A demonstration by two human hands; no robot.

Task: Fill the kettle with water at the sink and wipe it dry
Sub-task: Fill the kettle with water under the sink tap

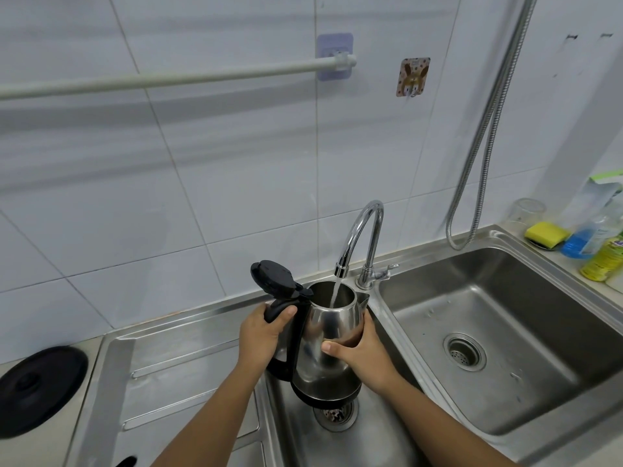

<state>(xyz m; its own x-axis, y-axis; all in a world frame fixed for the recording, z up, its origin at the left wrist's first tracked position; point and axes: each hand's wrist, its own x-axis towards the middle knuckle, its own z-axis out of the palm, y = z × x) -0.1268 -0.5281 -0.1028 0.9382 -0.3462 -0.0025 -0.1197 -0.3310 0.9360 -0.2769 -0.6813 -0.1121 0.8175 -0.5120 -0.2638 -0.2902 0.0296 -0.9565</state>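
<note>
A steel kettle (328,335) with a black handle and base hangs upright over the left sink basin (381,433). Its black lid (274,279) is flipped up and open. My left hand (264,333) grips the black handle. My right hand (362,353) is wrapped around the kettle's steel body on its right side. The chrome faucet (362,237) curves over the kettle, and a stream of water (334,293) runs from its spout into the open top.
The right basin (499,345) lies to the right, wet, with a drain. A yellow sponge (546,234), a glass and bottles (598,246) stand at the far right corner. The steel drainboard (175,382) and a black round lid (38,389) are on the left. A metal hose (485,136) hangs down the wall.
</note>
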